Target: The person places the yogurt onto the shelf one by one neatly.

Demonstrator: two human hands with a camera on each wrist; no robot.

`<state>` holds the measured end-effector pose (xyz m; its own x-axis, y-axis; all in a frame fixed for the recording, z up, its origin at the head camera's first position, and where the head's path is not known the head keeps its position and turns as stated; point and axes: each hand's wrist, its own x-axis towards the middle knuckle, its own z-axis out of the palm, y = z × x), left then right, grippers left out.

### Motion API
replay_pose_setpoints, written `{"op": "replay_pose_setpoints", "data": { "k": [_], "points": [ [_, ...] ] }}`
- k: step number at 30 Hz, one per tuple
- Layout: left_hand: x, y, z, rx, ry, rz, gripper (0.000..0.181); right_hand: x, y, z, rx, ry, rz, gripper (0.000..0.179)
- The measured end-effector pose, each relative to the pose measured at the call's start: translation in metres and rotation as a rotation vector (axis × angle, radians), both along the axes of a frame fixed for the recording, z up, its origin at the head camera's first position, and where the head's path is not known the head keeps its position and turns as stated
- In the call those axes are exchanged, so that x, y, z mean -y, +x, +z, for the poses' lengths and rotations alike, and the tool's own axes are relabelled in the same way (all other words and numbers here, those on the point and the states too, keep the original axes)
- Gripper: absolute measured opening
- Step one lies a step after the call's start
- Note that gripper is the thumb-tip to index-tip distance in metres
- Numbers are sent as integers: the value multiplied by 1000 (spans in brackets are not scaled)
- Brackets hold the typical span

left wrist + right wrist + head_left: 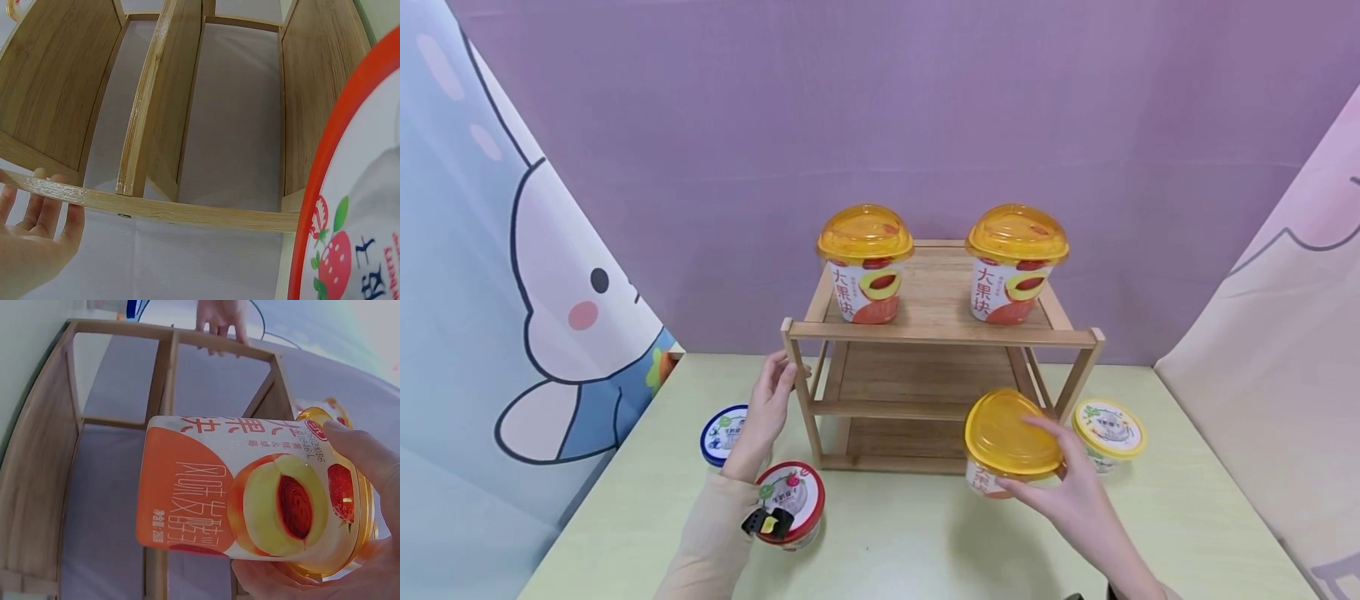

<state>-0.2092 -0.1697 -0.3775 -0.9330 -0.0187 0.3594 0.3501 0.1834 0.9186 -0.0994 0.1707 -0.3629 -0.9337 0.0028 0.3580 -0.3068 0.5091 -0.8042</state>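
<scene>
My right hand (1078, 487) grips a yogurt cup (231, 494) with a domed yellow lid (1011, 429), in front of the wooden rack's right side. Thumb and fingers hold it near the lid; peach and strawberry pictures show on its wall. My left hand (771, 400) holds the left front post (162, 212) of the three-tier wooden rack (940, 333), its fingers curled round the wood. On the top shelf stand two matching yogurt cups, one left (867, 267) and one right (1015, 267). The middle and bottom shelves show bare wood in the head view.
A red-lidded tub (792, 504) stands by my left forearm, partly covered by the wrist device. A blue-lidded tub (721, 435) sits left of the rack, half behind my arm. Right of the rack is a yellow-lidded tub (1108, 433). A purple cloth (925, 108) hangs behind.
</scene>
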Motion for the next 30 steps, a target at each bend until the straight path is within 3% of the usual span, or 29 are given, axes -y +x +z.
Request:
{"op": "replay_pose_setpoints", "data": {
  "k": [12, 30],
  "points": [
    [0, -1, -1, 8, 0, 3, 31, 21, -19, 10, 82, -22, 68, 68],
    [-1, 1, 1, -7, 5, 6, 31, 58, -42, 18, 31, -72, 146, 66]
  ]
}}
